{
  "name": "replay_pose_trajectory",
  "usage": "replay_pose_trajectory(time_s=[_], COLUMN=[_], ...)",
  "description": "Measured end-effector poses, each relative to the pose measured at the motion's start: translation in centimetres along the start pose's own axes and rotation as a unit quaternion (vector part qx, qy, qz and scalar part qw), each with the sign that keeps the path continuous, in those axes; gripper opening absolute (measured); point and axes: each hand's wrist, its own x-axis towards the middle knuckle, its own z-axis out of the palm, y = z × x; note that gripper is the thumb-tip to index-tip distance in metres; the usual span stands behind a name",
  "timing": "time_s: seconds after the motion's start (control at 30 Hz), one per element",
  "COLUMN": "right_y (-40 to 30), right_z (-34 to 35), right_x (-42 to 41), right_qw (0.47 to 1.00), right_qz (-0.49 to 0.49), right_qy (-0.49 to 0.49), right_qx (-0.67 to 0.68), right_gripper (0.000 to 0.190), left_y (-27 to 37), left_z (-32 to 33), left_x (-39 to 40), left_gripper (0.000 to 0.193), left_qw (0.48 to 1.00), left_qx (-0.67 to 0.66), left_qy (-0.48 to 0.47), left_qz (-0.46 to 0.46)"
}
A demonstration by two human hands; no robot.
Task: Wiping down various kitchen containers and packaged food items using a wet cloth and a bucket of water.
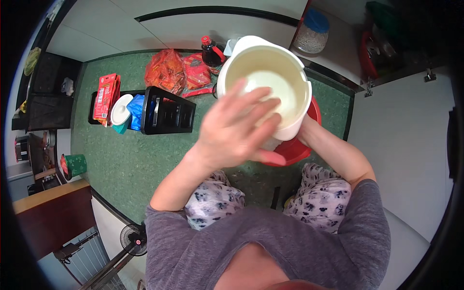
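A deep white plastic container [237, 49] is tilted so that its pale, smooth inside faces me. My left hand [241, 125] is over its near left rim, fingers spread and somewhat blurred, with nothing between them. On the right, my right hand [303, 131] is at the container's lower right side and seems to support it from beneath; its fingers are hidden behind the container. Partly covered by the container, a red plastic basin [295, 152] stands on the floor, with something whitish at its left edge.
Across the green floor [145, 159] are a black plastic rack [168, 112] holding red packets [105, 96] and a white lid [121, 110], red plastic bags [165, 70] and a dark bottle with a red cap [211, 52]. An open cabinet door [402, 145] stands right; a blue-lidded jar [312, 32] is inside the cabinet.
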Motion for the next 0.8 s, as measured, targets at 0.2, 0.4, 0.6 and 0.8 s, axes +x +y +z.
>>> replay_pose_trajectory(time_s=[0.2, 0.4, 0.6, 0.8], right_y=[-1.1, -1.8, -2.5, -5.1], right_z=[-1.3, -0.3, 1.0, -0.5], right_x=[0.9, -0.2, -0.6, -0.2], right_qw=[0.998, 0.991, 0.971, 0.787], right_qz=[-0.046, 0.058, -0.007, -0.188], right_qy=[-0.038, 0.122, 0.193, 0.207], right_qx=[-0.033, -0.024, -0.138, -0.551], right_gripper=[0.039, 0.040, 0.033, 0.038], left_y=[-2.6, -1.7, -0.8, -0.2], left_z=[0.9, 1.6, 3.2, 3.7], left_x=[-4.5, -6.4, -7.7, -7.8], left_gripper=[0.096, 0.110, 0.108, 0.105], left_qw=[0.819, 0.466, 0.425, 0.474], left_qx=[-0.381, -0.688, -0.718, -0.696], left_qy=[0.120, -0.007, 0.042, 0.095], left_qz=[-0.412, -0.556, -0.550, -0.531])
